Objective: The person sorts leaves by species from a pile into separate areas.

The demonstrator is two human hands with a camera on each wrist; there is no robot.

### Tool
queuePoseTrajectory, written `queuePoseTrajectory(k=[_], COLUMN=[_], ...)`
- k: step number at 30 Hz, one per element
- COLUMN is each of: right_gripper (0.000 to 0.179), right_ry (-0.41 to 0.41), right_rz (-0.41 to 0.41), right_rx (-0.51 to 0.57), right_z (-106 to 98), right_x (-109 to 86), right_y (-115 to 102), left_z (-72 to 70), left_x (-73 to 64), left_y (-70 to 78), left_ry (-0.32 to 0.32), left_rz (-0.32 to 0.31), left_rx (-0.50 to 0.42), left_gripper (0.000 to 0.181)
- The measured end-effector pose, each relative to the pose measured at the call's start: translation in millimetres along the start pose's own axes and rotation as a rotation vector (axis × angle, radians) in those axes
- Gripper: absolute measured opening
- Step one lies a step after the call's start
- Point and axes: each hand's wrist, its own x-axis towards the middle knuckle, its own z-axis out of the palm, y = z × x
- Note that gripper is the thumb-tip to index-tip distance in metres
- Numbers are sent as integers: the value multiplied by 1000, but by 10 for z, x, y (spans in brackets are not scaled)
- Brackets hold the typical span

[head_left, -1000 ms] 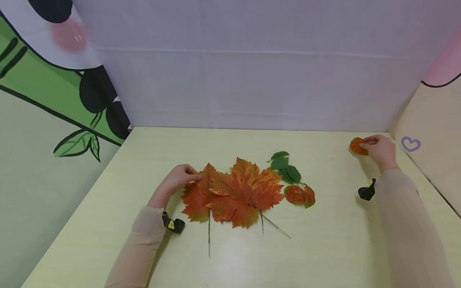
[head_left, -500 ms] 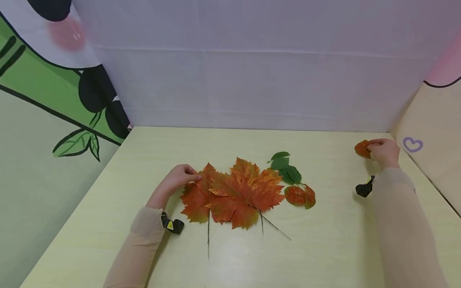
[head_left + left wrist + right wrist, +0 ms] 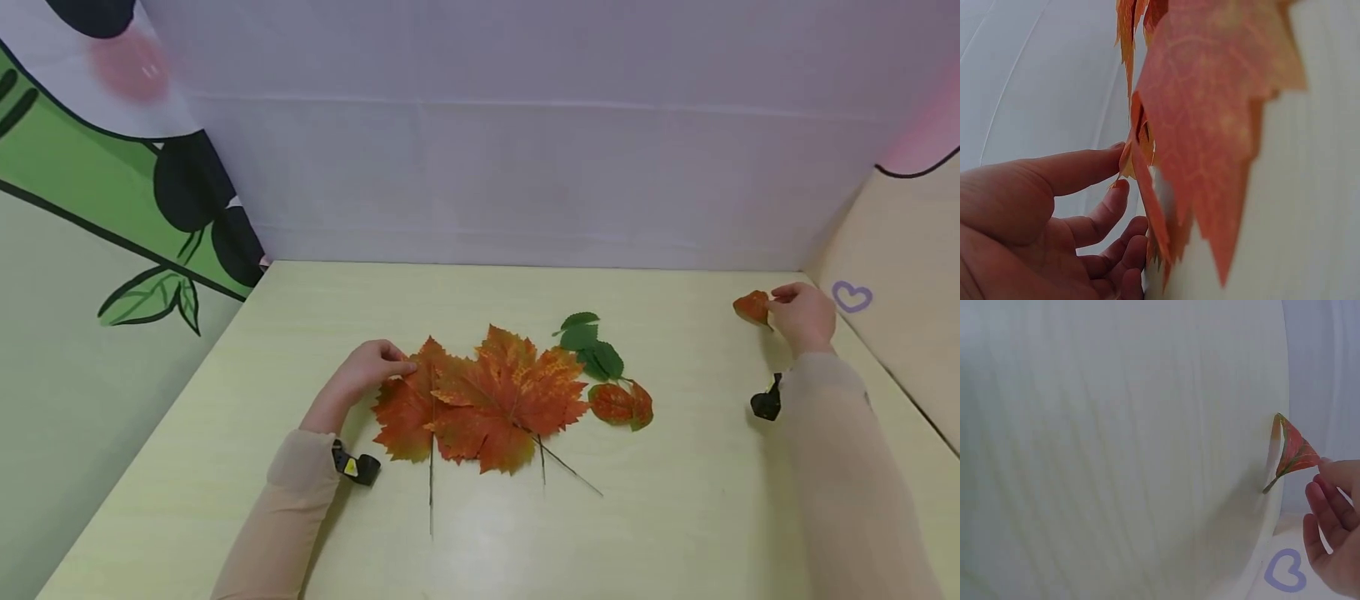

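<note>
My left hand [image 3: 371,363] pinches the edge of a large orange artificial maple leaf [image 3: 405,414] between thumb and index finger. In the left wrist view, that leaf's jagged edge [image 3: 1204,125] hangs close beside the fingers. A second, overlapping maple leaf [image 3: 506,396] lies to its right, with thin dark stems pointing toward me. At the far right of the table, my right hand [image 3: 804,317] holds a small orange-red leaf [image 3: 752,307] by its edge. The right wrist view shows this leaf [image 3: 1297,453] folded upward, its short stem end pointing down at the tabletop.
Small green leaves [image 3: 592,346] lie right of the maple leaves, with a pair of small red-orange leaves [image 3: 615,404] below them. The pale wooden table [image 3: 675,500] meets a light cloth backdrop [image 3: 525,183] behind and a cream side panel [image 3: 915,275] at right.
The small leaf in my right hand has turned from lying flat to a folded, tilted pose, and the hand has shifted slightly. My left hand stays on the maple leaf.
</note>
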Motion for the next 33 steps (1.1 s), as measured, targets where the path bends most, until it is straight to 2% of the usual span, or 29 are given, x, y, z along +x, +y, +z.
queuePoseTrajectory(k=[3, 9, 16, 26, 33], right_gripper=[37, 33, 33, 26, 21], right_ry=[2, -24, -89, -153, -239], right_rz=[-58, -165, -299, -486, -596], right_rx=[-66, -119, -103, -106, -121], right_z=[-23, -74, -56, 41, 153], right_x=[-26, -102, -250, -543, -752], right_y=[-6, -73, -204, -565, -763], left_z=[-6, -14, -18, -5, 11], left_x=[-8, -8, -14, 12, 20], left_y=[2, 8, 10, 8, 15], left_ry=[-3, -5, -6, -1, 20], left_rz=[-3, -10, -12, -20, 14], left_rx=[7, 3, 8, -12, -52], left_gripper=[31, 31, 31, 30, 28])
